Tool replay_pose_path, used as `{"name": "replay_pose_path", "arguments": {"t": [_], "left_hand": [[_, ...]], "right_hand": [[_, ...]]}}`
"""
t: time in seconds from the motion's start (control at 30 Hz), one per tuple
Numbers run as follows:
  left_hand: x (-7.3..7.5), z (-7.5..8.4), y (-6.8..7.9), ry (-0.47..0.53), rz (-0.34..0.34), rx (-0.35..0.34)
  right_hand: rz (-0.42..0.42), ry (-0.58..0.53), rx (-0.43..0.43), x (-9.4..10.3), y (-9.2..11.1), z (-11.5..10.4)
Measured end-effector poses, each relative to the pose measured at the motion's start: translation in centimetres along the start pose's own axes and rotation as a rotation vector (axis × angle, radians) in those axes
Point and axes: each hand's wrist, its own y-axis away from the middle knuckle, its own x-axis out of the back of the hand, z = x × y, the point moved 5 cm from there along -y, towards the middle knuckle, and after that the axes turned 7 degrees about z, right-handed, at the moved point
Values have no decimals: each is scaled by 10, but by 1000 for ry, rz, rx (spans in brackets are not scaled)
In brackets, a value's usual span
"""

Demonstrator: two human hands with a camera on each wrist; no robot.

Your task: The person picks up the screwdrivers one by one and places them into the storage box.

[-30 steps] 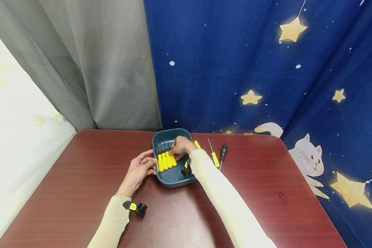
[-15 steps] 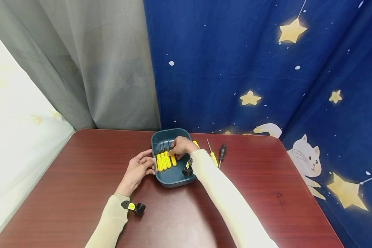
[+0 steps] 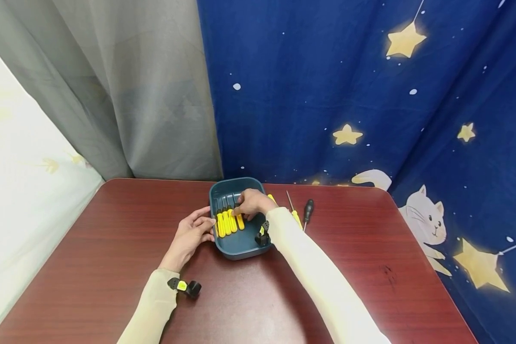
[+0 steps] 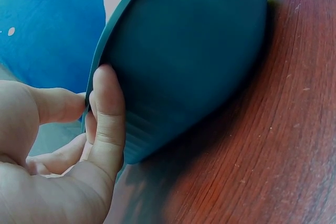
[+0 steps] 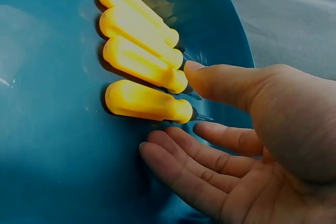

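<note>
In the head view my left hand [image 3: 191,236] pinches the left rim of a dark teal tray [image 3: 241,255]. The left wrist view confirms it: the hand [image 4: 79,182] has thumb and fingers on either side of the tray's rim [image 4: 113,22]. Inside the tray lie several yellow-handled screwdrivers, side by side. My right hand [image 5: 278,124] reaches into the tray, its thumb touching the neck end of one screwdriver [image 5: 144,64]. Another screwdriver [image 5: 142,102] lies slightly apart, between that thumb and the loosely extended fingers. The shafts are partly hidden by the hand.
Right of the tray, on the red-brown table [image 3: 370,267], lie a yellow-handled screwdriver [image 3: 295,217] and a black-handled screwdriver [image 3: 309,210]. Another yellow handle [image 3: 271,197] shows partly behind the right forearm. Curtains hang behind the table.
A yellow screwdriver under the right hand has shifted left against its neighbours, opening a gap to the rightmost one in the tray. The left hand keeps its hold on the rim.
</note>
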Motion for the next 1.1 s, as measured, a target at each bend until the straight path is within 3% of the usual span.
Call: {"name": "replay_pose_path", "arguments": {"t": [0.27, 0.6, 0.9, 1.1], "left_hand": [[0, 0, 1, 3, -5, 8], [1, 1, 1, 14, -2, -5], [-1, -1, 0, 25, -19, -5], [0, -2, 0, 30, -15, -10]], "right_hand": [[-9, 17, 30, 6, 8, -3], [86, 202, 173, 24, 24, -9], [117, 235, 293, 35, 40, -11], [156, 248, 330, 41, 47, -9]]}}
